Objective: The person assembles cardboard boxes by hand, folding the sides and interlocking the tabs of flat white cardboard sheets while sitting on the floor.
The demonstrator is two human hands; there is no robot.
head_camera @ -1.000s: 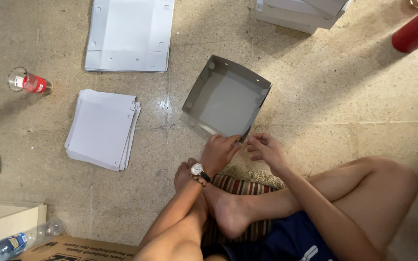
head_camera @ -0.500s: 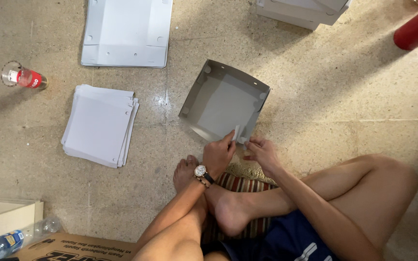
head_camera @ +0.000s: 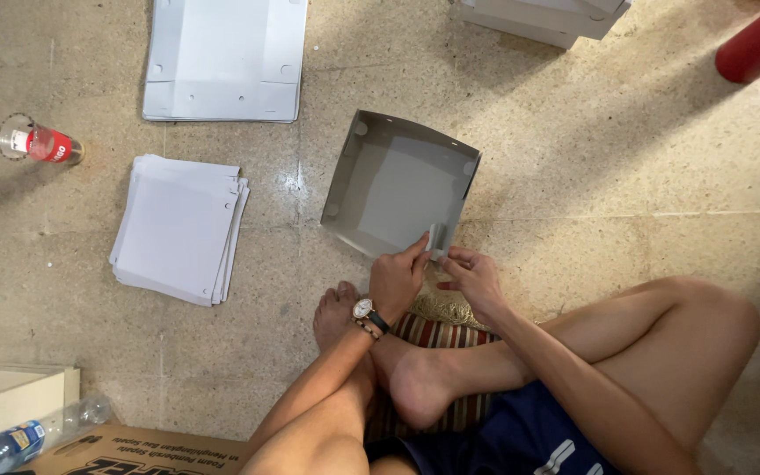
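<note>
While both hands' fingers pinch its near corner flap, the grey cardboard tray holds nothing.

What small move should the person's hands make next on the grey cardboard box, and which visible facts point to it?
Probably press the small flap down flat into the near corner of the grey box. The left hand pinches that flap upright at the box's near wall while the right hand rests just beside it; the other three walls already stand up, so this corner looks like the one unfinished.
</note>
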